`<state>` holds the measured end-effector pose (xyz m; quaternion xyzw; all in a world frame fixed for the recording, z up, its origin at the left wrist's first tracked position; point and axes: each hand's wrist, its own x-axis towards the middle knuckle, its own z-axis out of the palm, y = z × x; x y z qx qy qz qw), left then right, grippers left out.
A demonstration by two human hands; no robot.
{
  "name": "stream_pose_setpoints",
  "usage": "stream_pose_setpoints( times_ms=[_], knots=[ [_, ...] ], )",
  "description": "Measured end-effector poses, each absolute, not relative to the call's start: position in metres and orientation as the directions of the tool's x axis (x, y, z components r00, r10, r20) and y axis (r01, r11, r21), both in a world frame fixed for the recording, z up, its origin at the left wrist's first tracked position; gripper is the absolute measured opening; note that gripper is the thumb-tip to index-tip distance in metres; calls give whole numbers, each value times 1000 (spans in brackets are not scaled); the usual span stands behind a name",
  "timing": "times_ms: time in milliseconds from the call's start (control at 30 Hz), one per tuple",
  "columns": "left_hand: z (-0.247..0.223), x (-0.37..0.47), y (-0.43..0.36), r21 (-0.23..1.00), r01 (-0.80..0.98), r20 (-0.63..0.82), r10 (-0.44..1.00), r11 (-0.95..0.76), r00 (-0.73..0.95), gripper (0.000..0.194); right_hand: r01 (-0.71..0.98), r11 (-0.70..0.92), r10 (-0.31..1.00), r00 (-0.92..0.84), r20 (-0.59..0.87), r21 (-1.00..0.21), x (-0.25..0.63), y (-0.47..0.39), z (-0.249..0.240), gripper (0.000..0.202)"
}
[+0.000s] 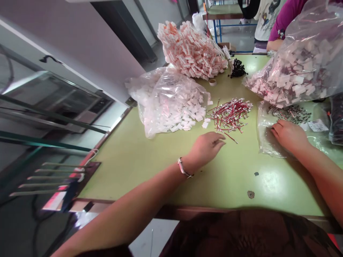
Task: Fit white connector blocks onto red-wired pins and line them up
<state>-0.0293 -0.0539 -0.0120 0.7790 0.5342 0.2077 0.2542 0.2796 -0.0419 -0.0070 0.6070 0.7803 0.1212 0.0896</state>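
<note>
My left hand [207, 149], with a bracelet at the wrist, is over the green table just in front of a pile of short red wires [232, 113]. Its fingers are pinched near the end of one loose red wire [230, 137]; whether they grip it is too small to tell. On the right, my right hand [291, 135] rests at a flat clear bag [270, 142], beside small dark metallic pieces [293, 113]. Those fingers are bent together, and their tips are partly hidden. White connectors [187, 110] spill from a clear plastic bag left of the wires.
A heap of pink-and-white bundles [193, 53] stands at the back, beside black small parts [238, 67] and a tape roll [212, 82]. A big bag of connectors [297, 78] fills the back right. Metal prongs [53, 178] stick out at the left edge. People are beyond the table.
</note>
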Motion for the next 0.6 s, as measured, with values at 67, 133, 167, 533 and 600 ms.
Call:
stream_pose_setpoints(
  times_ms=[67, 133, 167, 533, 600],
  knots=[
    [-15, -18, -50, 429, 728, 139, 836, -534, 531, 21, 915, 219, 974, -228, -14, 340, 278, -42, -8, 33],
    [-20, -4, -45, 273, 738, 113, 782, -617, 613, 24, 908, 214, 976, -216, -33, 362, 278, -41, -9, 32],
    [-22, 3, -43, 221, 748, 100, 777, -626, 621, 23, 907, 218, 975, -218, -42, 361, 279, -41, -10, 32],
    [-19, 7, -53, 900, 349, 140, 932, -261, 335, 10, 966, 169, 922, -84, 377, -197, 272, -52, 9, 19],
    [-20, 6, -52, 965, 245, 12, 953, -90, 303, 11, 885, 233, 936, -92, 339, -403, 255, -57, 17, 15]
  ],
)
